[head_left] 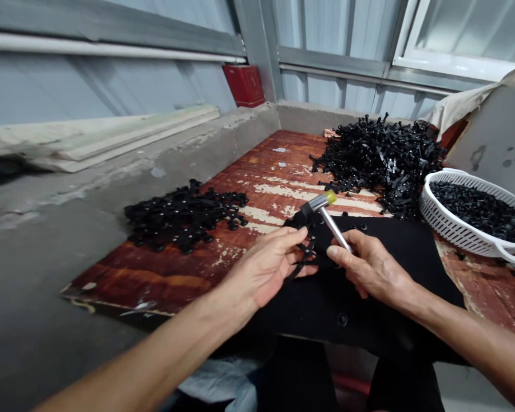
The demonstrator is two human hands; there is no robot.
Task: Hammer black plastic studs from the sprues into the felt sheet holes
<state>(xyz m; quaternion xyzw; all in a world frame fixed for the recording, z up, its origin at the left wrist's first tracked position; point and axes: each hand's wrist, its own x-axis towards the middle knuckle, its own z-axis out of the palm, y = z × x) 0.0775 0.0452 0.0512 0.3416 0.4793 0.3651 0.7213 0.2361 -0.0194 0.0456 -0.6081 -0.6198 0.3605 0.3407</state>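
My left hand (261,266) grips a black moulded plastic runner (302,252) with small parts attached, holding it up over a black cloth (381,297). My right hand (369,266) is shut around the metal handle of a small hammer (335,226). The hammer has a steel head with a yellow tip, and that head sits just above the runner. Several black studs lie on the cloth. To the left stands a spread of black moulded runners (182,216), and a larger heap (380,163) lies beyond my hands.
A white slotted plastic basket (448,214) holding small black pieces (480,212) sits at the right. The heaps lie on a worn red-stained wooden board (266,191) on a concrete ledge. A red box (243,86) stands against the corrugated wall behind.
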